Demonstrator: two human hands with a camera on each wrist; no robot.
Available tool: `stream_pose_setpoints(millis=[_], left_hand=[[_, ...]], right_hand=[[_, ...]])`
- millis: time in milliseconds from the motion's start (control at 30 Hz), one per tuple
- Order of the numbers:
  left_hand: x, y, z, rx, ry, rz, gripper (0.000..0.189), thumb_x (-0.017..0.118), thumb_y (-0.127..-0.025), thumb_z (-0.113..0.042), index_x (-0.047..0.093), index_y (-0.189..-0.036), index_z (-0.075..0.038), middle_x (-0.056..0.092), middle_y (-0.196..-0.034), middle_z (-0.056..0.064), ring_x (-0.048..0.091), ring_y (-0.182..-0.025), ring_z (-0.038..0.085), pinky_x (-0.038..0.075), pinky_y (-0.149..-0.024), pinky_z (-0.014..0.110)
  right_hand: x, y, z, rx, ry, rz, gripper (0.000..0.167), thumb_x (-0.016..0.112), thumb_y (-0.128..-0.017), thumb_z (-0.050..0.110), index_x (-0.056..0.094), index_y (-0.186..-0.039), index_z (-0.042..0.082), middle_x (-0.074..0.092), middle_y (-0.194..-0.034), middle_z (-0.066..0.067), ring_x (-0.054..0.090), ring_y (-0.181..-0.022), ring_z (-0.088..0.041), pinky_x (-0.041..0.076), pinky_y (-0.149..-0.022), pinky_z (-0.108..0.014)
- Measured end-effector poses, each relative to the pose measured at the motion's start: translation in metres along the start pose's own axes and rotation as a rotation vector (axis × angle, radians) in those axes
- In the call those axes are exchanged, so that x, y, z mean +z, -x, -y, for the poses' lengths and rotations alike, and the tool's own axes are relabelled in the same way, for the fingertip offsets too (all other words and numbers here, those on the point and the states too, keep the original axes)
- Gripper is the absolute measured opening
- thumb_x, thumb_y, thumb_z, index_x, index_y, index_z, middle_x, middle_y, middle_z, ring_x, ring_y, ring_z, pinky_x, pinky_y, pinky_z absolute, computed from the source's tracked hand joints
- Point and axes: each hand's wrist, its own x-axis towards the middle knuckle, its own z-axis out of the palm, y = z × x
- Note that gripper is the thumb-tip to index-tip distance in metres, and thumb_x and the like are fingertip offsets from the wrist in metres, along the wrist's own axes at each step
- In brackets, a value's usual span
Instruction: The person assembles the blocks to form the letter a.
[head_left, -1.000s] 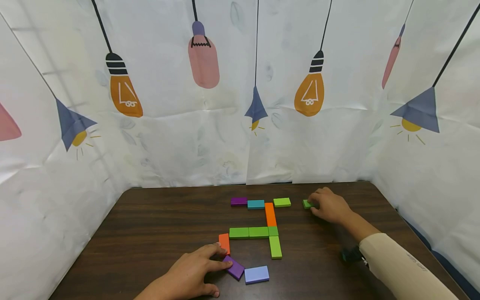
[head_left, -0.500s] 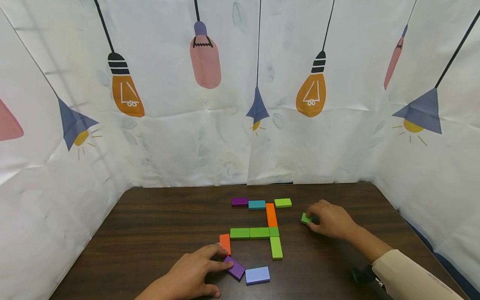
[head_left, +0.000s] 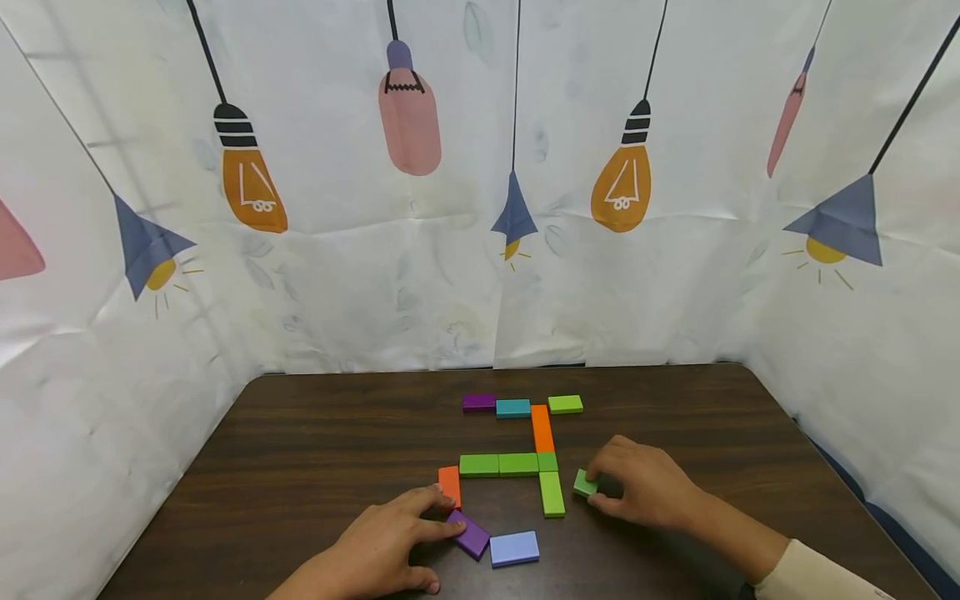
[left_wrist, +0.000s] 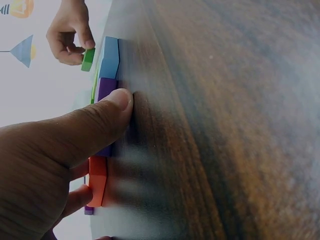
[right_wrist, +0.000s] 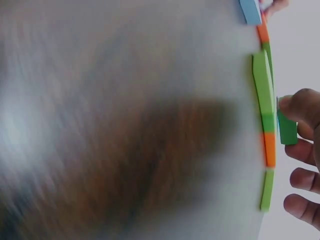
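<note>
My right hand pinches a small green block between thumb and fingertips, just right of the lime green block. In the right wrist view, the green block shows beside my thumb. My left hand lies on the table with extended fingers. One fingertip touches a slanted purple block and another touches an orange-red block. A light blue block sits at the purple block's right corner. In the left wrist view, the thumb partly covers the purple block.
Joined green blocks run across the middle to an upright orange block. Behind are a teal block, a dark purple block and a lime block. All lie on a dark wooden table before a printed cloth.
My right hand has brought the small green block from the back right toward the front and left, near the row's right end. The left hand and the other blocks have stayed put.
</note>
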Motion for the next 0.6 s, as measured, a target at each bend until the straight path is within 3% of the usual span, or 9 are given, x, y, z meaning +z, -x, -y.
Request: stream_pose_setpoints(millis=[133,367,600], left_hand=[[0.0,0.0,0.0,-0.004,0.003,0.005,0.066,0.078,-0.083,-0.058,0.06,-0.143,-0.039,0.051,-0.145,-0.004,0.05,-0.133,0.023,0.057,-0.075,0.044],[0.001,0.0,0.002,0.001,-0.013,-0.004,0.066,0.078,-0.083,-0.059,0.06,-0.143,-0.039,0.051,-0.145,-0.004,0.05,-0.134,0.026,0.057,-0.075,0.045],[0.002,0.0,0.002,0.005,-0.014,-0.008,0.066,0.078,-0.083,-0.059,0.06,-0.143,-0.04,0.052,-0.145,-0.003,0.05,-0.133,0.025,0.057,-0.075,0.046]], right_hand=[[0.003,0.0,0.012,-0.043,-0.036,-0.013,0.023,0.086,-0.083,0.035,0.07,-0.098,0.029,0.062,-0.098,0.021,0.057,-0.09,-0.002,0.051,-0.064,-0.022],[0.007,-0.001,0.032,-0.078,-0.105,0.033,0.02,0.082,-0.088,0.042,0.071,-0.1,0.03,0.061,-0.098,0.023,0.054,-0.09,0.0,0.049,-0.067,-0.019],[0.015,0.0,0.042,-0.116,-0.1,0.053,0.02,0.08,-0.088,0.045,0.07,-0.098,0.03,0.061,-0.098,0.021,0.054,-0.09,0.0,0.049,-0.069,-0.019]])
